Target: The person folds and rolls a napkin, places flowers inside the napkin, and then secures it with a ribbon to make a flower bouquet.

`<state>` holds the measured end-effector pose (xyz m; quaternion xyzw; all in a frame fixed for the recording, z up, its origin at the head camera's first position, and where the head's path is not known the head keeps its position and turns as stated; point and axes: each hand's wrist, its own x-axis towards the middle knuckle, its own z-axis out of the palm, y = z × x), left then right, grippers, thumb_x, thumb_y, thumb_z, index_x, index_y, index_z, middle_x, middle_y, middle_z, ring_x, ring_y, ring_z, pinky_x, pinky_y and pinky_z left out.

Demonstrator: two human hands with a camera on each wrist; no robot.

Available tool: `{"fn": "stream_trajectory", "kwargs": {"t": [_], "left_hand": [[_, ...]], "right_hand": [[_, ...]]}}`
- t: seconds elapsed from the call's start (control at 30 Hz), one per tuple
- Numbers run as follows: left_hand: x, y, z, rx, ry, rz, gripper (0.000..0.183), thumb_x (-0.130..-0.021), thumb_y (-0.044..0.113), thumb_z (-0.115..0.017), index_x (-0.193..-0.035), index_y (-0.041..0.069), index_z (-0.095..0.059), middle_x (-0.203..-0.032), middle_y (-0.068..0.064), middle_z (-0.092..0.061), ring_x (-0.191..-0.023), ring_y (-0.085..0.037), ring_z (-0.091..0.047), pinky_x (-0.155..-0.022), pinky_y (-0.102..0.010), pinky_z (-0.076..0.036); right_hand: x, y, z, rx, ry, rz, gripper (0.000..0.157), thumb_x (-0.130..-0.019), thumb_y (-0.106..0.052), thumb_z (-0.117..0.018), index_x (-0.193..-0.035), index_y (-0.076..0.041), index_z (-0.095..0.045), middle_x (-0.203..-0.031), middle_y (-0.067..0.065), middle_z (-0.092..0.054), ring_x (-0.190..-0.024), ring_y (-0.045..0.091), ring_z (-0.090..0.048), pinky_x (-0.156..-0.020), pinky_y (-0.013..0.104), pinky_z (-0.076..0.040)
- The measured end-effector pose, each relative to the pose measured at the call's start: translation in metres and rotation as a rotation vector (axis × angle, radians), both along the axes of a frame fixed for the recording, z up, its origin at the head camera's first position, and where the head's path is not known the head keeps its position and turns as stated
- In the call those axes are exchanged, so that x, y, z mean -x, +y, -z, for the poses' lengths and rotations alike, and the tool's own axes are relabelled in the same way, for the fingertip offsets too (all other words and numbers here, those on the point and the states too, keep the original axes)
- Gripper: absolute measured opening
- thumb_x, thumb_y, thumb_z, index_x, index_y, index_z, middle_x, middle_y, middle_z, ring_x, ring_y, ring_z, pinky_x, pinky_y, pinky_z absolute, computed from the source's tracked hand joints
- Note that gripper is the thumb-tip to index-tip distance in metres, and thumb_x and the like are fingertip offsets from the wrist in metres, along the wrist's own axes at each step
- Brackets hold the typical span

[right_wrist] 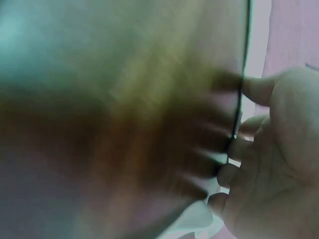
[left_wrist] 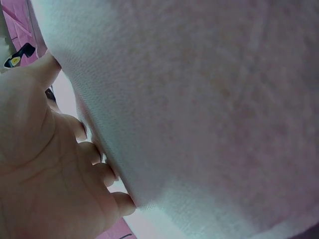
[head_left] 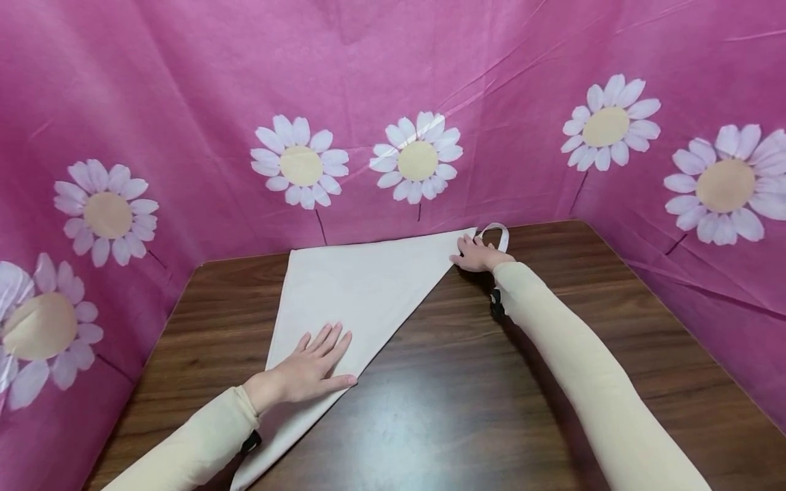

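Note:
A white cloth point(head_left: 362, 286), folded to a triangle with a long slanting edge, lies on the wooden table. From its far right corner sticks out a narrow white strap loop point(head_left: 504, 239). My left hand point(head_left: 307, 375) rests on the cloth's lower part with fingers spread, the thumb along the slanting edge. In the left wrist view, the fingertips of that hand point(left_wrist: 55, 159) touch the white fabric point(left_wrist: 199, 109). My right hand point(head_left: 482, 256) lies at the far right corner, fingers extended over the cloth beside the loop. In the right wrist view, that hand's fingertips point(right_wrist: 227, 174) press down at the cloth's edge.
The brown wood-grain table point(head_left: 479, 395) spreads to the right of the cloth and in front of it. A pink curtain point(head_left: 368, 61) printed with white daisies hangs along the table's back and both sides. Dark straps show at both sleeve cuffs.

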<state>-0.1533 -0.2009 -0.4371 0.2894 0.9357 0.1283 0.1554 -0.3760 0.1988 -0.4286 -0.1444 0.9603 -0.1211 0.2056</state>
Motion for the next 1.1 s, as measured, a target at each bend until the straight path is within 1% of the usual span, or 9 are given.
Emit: {"fn": "stream_trajectory", "kwargs": {"t": [0.13, 0.23, 0.53, 0.7, 0.8, 0.87, 0.93, 1.0, 1.1], "left_hand": [[-0.002, 0.000, 0.000, -0.015, -0.002, 0.001, 0.084, -0.102, 0.058, -0.049, -0.160, 0.003, -0.024, -0.166, -0.023, -0.012, -0.153, -0.041, -0.006, -0.116, -0.067, -0.007], [-0.004, 0.000, 0.001, -0.034, -0.009, 0.002, 0.084, -0.102, 0.057, -0.050, -0.160, 0.002, -0.024, -0.165, -0.024, -0.011, -0.152, -0.042, -0.006, -0.115, -0.068, -0.006], [-0.001, -0.001, 0.001, -0.003, -0.007, -0.006, 0.085, -0.102, 0.059, -0.048, -0.160, 0.004, -0.022, -0.166, -0.022, -0.012, -0.153, -0.039, -0.005, -0.116, -0.066, -0.007], [-0.001, -0.001, 0.003, 0.002, -0.006, -0.004, 0.085, -0.101, 0.060, -0.047, -0.160, 0.004, -0.022, -0.166, -0.022, -0.012, -0.153, -0.039, -0.006, -0.116, -0.066, -0.008], [-0.002, -0.001, 0.003, 0.004, -0.007, -0.004, 0.085, -0.101, 0.061, -0.047, -0.161, 0.004, -0.022, -0.166, -0.022, -0.012, -0.153, -0.039, -0.005, -0.117, -0.066, -0.008], [-0.002, 0.000, 0.002, 0.004, -0.009, -0.003, 0.085, -0.102, 0.060, -0.047, -0.161, 0.004, -0.022, -0.166, -0.021, -0.011, -0.153, -0.038, -0.005, -0.117, -0.066, -0.007], [-0.001, 0.001, 0.001, 0.007, -0.011, -0.005, 0.085, -0.102, 0.060, -0.048, -0.161, 0.004, -0.022, -0.166, -0.021, -0.011, -0.153, -0.038, -0.005, -0.117, -0.066, -0.007], [0.000, 0.001, -0.001, 0.012, -0.019, -0.006, 0.085, -0.102, 0.059, -0.048, -0.161, 0.004, -0.021, -0.166, -0.021, -0.011, -0.153, -0.038, -0.004, -0.117, -0.065, -0.007], [0.002, 0.002, -0.002, 0.023, -0.031, -0.007, 0.085, -0.102, 0.060, -0.047, -0.161, 0.005, -0.021, -0.167, -0.021, -0.010, -0.153, -0.038, -0.004, -0.118, -0.064, -0.006]], "right_hand": [[0.006, 0.007, -0.002, -0.008, -0.013, 0.023, 0.084, -0.105, -0.049, -0.040, -0.158, 0.008, -0.009, -0.163, 0.031, -0.003, -0.150, 0.049, 0.004, -0.117, 0.066, -0.003], [0.008, 0.008, -0.002, -0.024, -0.029, 0.034, 0.089, -0.103, -0.053, -0.042, -0.158, 0.007, -0.008, -0.164, 0.031, -0.002, -0.150, 0.047, 0.006, -0.117, 0.066, -0.002], [0.009, 0.008, -0.006, -0.038, -0.025, 0.051, 0.090, -0.101, -0.057, -0.042, -0.159, 0.004, -0.010, -0.163, 0.031, 0.000, -0.151, 0.046, 0.005, -0.117, 0.065, -0.003], [0.012, 0.009, -0.005, -0.003, -0.071, 0.046, 0.091, -0.102, -0.055, -0.042, -0.159, 0.005, -0.005, -0.163, 0.032, 0.004, -0.150, 0.048, 0.007, -0.117, 0.064, 0.001], [0.012, 0.011, -0.002, 0.020, -0.081, 0.057, 0.092, -0.101, -0.056, -0.043, -0.159, 0.003, -0.004, -0.164, 0.030, 0.006, -0.150, 0.047, 0.010, -0.117, 0.065, 0.003], [0.011, 0.013, -0.001, 0.024, -0.070, 0.077, 0.093, -0.100, -0.059, -0.043, -0.160, 0.001, -0.004, -0.164, 0.029, 0.006, -0.149, 0.047, 0.013, -0.116, 0.067, 0.004], [0.010, 0.015, 0.002, 0.026, -0.040, 0.098, 0.098, -0.098, -0.065, -0.044, -0.161, 0.000, -0.006, -0.164, 0.029, 0.004, -0.148, 0.048, 0.016, -0.115, 0.068, 0.004], [0.009, 0.015, 0.006, 0.006, 0.017, 0.106, 0.099, -0.097, -0.068, -0.043, -0.161, -0.001, -0.008, -0.164, 0.029, 0.004, -0.148, 0.048, 0.018, -0.114, 0.069, 0.005], [-0.001, 0.006, 0.008, -0.028, 0.140, 0.065, 0.091, -0.101, -0.061, -0.044, -0.160, 0.002, -0.014, -0.164, 0.031, 0.000, -0.149, 0.049, 0.012, -0.115, 0.068, 0.002]]}}
